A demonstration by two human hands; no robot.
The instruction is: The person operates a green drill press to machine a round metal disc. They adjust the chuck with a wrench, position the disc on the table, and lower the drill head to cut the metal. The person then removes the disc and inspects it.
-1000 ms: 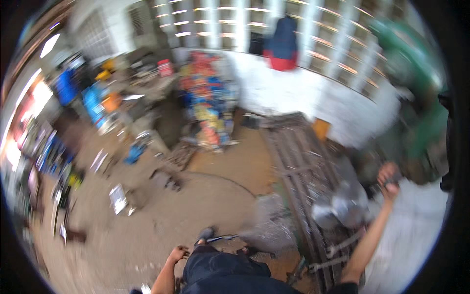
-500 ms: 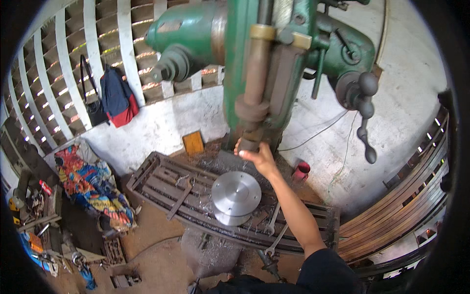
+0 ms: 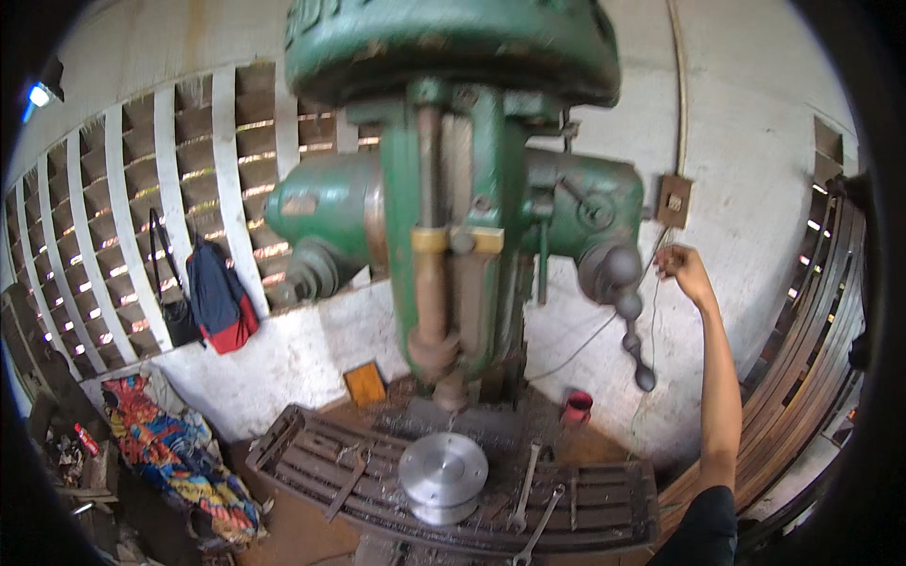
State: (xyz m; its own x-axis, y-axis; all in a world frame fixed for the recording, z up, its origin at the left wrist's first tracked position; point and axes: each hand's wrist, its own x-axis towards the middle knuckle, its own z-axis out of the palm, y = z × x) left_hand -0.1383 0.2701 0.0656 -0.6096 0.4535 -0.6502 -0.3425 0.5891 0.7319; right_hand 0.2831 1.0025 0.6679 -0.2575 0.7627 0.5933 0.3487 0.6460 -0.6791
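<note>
My right hand [image 3: 686, 271] is raised on the right, beside the ball-ended crank handle [image 3: 625, 283] of a green drill press [image 3: 406, 208] and just below a wall outlet [image 3: 674, 202]. Its fingers are bent and apart, pointing left, and I see nothing held in them. A thin cable [image 3: 653, 316] hangs close by; whether the hand touches it or the handle cannot be made out. Below the spindle [image 3: 451, 391], a round metal disc with small holes [image 3: 444, 469] rests on the slotted machine table [image 3: 604, 500]. My left hand is out of view.
Two wrenches [image 3: 530, 481] lie right of the disc, and another wrench [image 3: 349, 481] lies left of it. Metal chips litter the table. A red cup [image 3: 577, 407] stands behind. Colourful cloth [image 3: 175, 462] is at left, and a backpack [image 3: 219, 292] hangs from the slatted wall.
My right hand has left the lower end of the spindle and moved right and up toward the crank handle and outlet. The view has tilted up, showing more of the machine's head.
</note>
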